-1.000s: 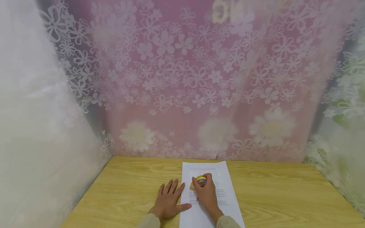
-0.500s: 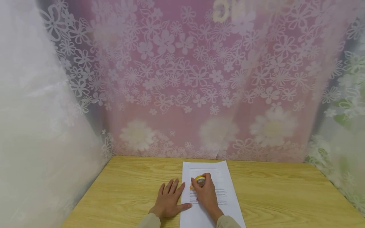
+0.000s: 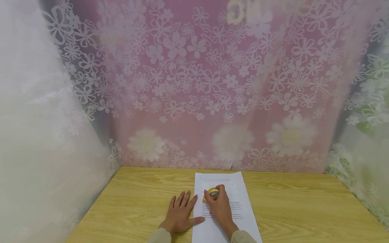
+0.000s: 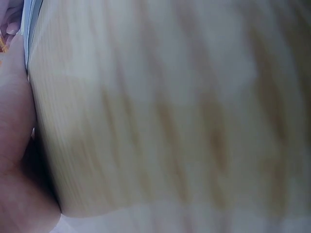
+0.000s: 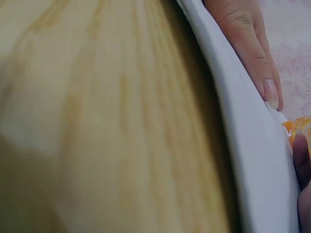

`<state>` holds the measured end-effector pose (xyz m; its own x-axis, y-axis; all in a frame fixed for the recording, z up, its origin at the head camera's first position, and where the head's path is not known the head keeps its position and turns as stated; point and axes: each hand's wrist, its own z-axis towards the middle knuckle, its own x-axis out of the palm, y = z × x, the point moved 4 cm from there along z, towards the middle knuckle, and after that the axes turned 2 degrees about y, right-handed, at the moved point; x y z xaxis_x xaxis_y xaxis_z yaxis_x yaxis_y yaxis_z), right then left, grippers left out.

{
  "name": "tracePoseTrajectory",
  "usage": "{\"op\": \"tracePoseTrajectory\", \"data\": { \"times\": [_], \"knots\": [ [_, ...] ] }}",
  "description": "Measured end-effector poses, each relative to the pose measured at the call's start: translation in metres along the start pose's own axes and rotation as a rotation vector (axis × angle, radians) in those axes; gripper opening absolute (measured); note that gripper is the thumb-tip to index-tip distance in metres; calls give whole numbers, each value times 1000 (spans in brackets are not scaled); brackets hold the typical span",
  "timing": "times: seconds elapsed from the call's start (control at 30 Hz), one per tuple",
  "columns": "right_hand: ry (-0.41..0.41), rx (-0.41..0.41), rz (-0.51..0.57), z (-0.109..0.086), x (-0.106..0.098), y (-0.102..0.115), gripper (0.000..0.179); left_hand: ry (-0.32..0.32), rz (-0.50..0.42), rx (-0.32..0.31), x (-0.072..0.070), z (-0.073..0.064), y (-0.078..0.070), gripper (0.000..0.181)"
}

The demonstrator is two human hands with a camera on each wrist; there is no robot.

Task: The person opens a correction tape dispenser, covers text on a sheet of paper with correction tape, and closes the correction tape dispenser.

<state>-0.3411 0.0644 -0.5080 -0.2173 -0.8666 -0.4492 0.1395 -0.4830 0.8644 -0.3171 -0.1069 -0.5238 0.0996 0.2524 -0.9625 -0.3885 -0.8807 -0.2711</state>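
My right hand pinches a yellow and orange correction tape between thumb and fingers. A round grey reel shows in the middle of the tape. Its tip rests at the upper left of the printed text on a white sheet of paper. My left hand lies flat with fingers spread, mostly on the table, its thumb on the left edge of the paper. In the right wrist view, part of the correction tape shows at the right edge, beside the paper's thick-looking edge.
A wood-grain table lies under the paper. Behind it hangs a pink floral curtain, and pale sheets hang at the sides. The paper's stack edge appears in the left wrist view.
My right hand and the correction tape have shifted very slightly left over the paper. The left hand stays in the same place.
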Motion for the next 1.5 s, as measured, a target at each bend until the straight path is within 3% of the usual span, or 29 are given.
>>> {"op": "tracePoseTrajectory", "data": {
  "times": [0.5, 0.77, 0.97, 1.3, 1.5],
  "knots": [
    [27, -10, -8, 0, 1, 0, 45, -6, -17, 7, -3, -1, -2, 87],
    [19, -26, -24, 1, 2, 0, 43, 23, -8, 5, -21, -11, -14, 82],
    [8, -36, -31, 1, 1, 3, 42, 6, -32, 2, -9, -4, -6, 86],
    [43, -3, 2, 1, -2, 7, 42, -27, 12, 5, 1, 3, 1, 88],
    [38, -4, -73, 0, -1, 7, 44, -38, 13, 0, 4, 2, 3, 91]
  ]
}}
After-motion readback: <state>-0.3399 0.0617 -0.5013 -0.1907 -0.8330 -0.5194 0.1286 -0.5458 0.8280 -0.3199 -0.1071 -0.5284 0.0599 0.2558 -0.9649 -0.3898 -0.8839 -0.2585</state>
